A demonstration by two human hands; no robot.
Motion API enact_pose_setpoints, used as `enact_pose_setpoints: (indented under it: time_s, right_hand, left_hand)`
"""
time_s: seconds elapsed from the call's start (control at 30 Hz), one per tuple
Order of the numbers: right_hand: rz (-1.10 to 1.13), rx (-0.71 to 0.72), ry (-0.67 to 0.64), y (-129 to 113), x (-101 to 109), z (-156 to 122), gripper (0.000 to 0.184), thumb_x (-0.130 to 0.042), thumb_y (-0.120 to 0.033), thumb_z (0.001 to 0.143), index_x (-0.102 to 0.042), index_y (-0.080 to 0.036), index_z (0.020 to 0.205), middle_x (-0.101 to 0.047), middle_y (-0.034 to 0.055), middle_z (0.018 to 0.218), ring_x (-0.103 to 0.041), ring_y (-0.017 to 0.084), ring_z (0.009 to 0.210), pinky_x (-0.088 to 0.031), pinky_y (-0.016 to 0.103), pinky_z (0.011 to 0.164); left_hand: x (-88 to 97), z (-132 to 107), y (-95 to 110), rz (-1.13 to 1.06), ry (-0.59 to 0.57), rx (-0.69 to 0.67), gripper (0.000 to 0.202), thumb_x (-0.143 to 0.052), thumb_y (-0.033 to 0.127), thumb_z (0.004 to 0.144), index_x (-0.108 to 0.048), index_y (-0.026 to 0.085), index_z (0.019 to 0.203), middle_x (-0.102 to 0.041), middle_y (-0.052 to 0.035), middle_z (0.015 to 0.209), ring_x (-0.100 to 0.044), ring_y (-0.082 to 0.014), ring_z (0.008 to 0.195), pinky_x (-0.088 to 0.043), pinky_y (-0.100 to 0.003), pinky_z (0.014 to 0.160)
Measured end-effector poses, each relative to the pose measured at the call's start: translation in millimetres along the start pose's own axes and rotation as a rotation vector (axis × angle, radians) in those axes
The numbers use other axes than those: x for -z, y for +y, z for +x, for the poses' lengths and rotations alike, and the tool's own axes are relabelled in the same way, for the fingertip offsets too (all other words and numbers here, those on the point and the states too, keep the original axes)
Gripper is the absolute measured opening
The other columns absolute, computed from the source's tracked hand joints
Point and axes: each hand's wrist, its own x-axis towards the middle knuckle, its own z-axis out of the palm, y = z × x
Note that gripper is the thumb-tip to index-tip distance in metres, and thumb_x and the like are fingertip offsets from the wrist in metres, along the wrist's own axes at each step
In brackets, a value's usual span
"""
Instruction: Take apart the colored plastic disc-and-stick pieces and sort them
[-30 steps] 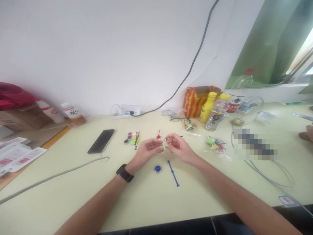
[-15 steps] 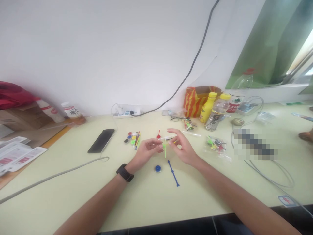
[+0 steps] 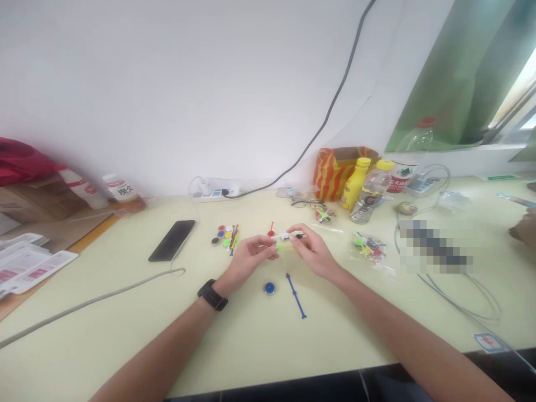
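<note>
Above a pale table (image 3: 234, 346), I have the left hand (image 3: 254, 257) pinched nearly closed, thumb and fingertips on a small bright-green plastic piece (image 3: 279, 247) between the two hands, with a slim white piece (image 3: 281, 237) just above it. My right hand (image 3: 314, 252) curls in from the other side, its thumb and forefinger slightly parted near both pieces, though whether they grip anything I cannot tell. Nearer the camera I see a blue disc (image 3: 269, 288) lying beside a blue arrow-tipped stick (image 3: 296, 297), both untouched.
</note>
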Motion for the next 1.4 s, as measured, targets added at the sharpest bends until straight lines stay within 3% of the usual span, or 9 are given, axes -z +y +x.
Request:
enact_pose_setpoints:
  time_s: [0.3,0.6,0.83,0.9,0.97,1.03,1.1,1.23,1.4]
  right_hand:
    - [0.007,0.057,-0.062,-1,-3,2,0.034,-0.063,-0.046,0.092,-0.055,-0.026,0.118,-0.059,-0.0005,0.088,-0.049,0.013,0.063,-0.041,0.026,0.057]
    - [-0.017,0.063,-0.079,-1,-4,0,0.033,-0.062,-0.041,0.093,-0.056,-0.026,0.122,-0.060,0.0011,0.095,-0.052,0.012,0.064,-0.044,0.026,0.057]
    - [0.073,0.012,0.004,0,-5,2,0.037,-0.063,-0.044,0.091,-0.057,-0.026,0.123,-0.063,0.0071,0.122,-0.056,0.011,0.067,-0.049,0.027,0.060]
    - [0.217,-0.064,-0.012,-4,-3,2,0.044,-0.064,-0.047,0.091,-0.053,-0.027,0.128,-0.068,0.0060,0.114,-0.052,0.010,0.057,-0.046,0.027,0.054]
    - [0.376,-0.142,-0.047,-9,2,3,0.044,-0.058,-0.052,0.094,-0.052,-0.027,0.130,-0.070,0.0001,0.085,-0.041,0.010,0.045,-0.036,0.026,0.045]
    - [0.484,-0.168,-0.054,-15,8,4,0.040,-0.053,-0.053,0.096,-0.055,-0.026,0.125,-0.057,-0.0063,0.058,-0.031,0.010,0.040,-0.025,0.025,0.041]
    - [0.498,-0.145,-0.011,-18,14,6,0.036,-0.057,-0.051,0.095,-0.057,-0.025,0.120,-0.049,-0.0080,0.053,-0.030,0.010,0.042,-0.022,0.024,0.042]
    - [0.321,-0.103,0.062,-13,15,8,0.037,-0.069,-0.048,0.087,-0.059,-0.025,0.114,-0.062,-0.0037,0.072,-0.042,0.009,0.049,-0.033,0.023,0.046]
    - [0.105,-0.091,-0.032,1,2,7,0.039,-0.075,-0.047,0.084,-0.061,-0.023,0.111,-0.067,0.0033,0.105,-0.053,0.009,0.060,-0.047,0.026,0.055]
  left_hand:
    - [-2.7,-2,1,0.004,-0.004,-0.004,0.030,-0.085,0.038,0.079,-0.073,0.015,0.095,-0.074,-0.0069,0.096,-0.075,-0.0223,0.083,-0.061,-0.038,0.082]
    - [-3.1,-2,2,-0.001,-0.010,-0.008,0.029,-0.085,0.037,0.079,-0.074,0.015,0.096,-0.075,-0.0066,0.093,-0.074,-0.0208,0.081,-0.061,-0.037,0.081]
    - [-1.8,-2,2,0.015,-0.005,0.003,0.031,-0.084,0.040,0.079,-0.074,0.016,0.096,-0.075,-0.0073,0.099,-0.075,-0.0217,0.082,-0.061,-0.037,0.082]
    - [-1.6,-2,1,0.020,-0.004,0.000,0.031,-0.084,0.040,0.079,-0.074,0.016,0.096,-0.075,-0.0077,0.099,-0.076,-0.0227,0.083,-0.061,-0.038,0.082]
    - [-1.7,-2,1,0.027,-0.005,0.001,0.032,-0.084,0.041,0.079,-0.074,0.016,0.096,-0.075,-0.0083,0.098,-0.076,-0.0232,0.082,-0.061,-0.038,0.081]
    - [-1.8,-1,1,0.033,-0.001,0.003,0.033,-0.084,0.042,0.079,-0.074,0.015,0.097,-0.075,-0.0089,0.098,-0.076,-0.0234,0.082,-0.061,-0.038,0.080]
    - [-1.7,-1,1,0.040,0.005,0.007,0.033,-0.084,0.042,0.080,-0.073,0.015,0.097,-0.074,-0.0093,0.100,-0.076,-0.0234,0.082,-0.061,-0.038,0.080]
    - [-0.8,0,0,0.051,0.009,0.012,0.033,-0.083,0.041,0.081,-0.073,0.016,0.099,-0.074,-0.0086,0.095,-0.076,-0.0239,0.083,-0.061,-0.038,0.081]
    - [0.5,0,-3,0.038,0.004,0.001,0.029,-0.082,0.039,0.082,-0.072,0.016,0.098,-0.074,-0.0083,0.104,-0.076,-0.0230,0.086,-0.061,-0.038,0.085]
